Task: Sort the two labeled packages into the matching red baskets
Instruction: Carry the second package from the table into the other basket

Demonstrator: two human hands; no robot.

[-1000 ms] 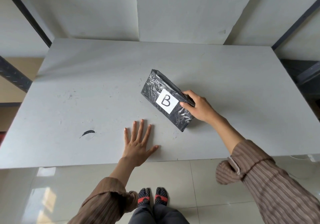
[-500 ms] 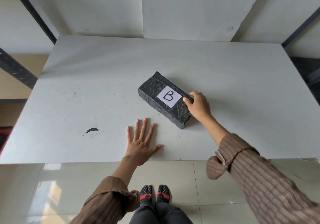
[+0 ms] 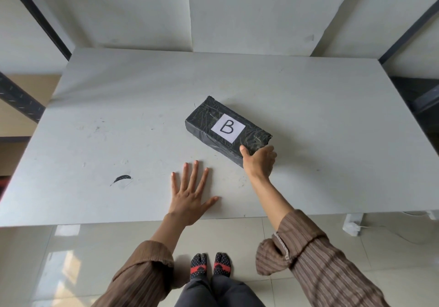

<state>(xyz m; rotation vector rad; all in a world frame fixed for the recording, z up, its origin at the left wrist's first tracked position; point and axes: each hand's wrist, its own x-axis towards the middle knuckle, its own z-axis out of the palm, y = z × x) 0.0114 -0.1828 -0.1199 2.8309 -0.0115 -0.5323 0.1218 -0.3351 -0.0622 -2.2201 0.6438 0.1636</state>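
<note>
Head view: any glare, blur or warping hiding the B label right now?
Head view: the white B label reads sharp on the black plastic-wrapped package; only faint sheen streaks on the wrap. Wide-angle warping bows the grey table edges. Window glare falls on the floor tiles.

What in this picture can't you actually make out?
- Red baskets and a second package: none shows in the head view.
- Near end of the package: the right hand covers it, hiding the fingers and how firm the grip is.
- Table under the left hand: the flat palm hides it.
</note>
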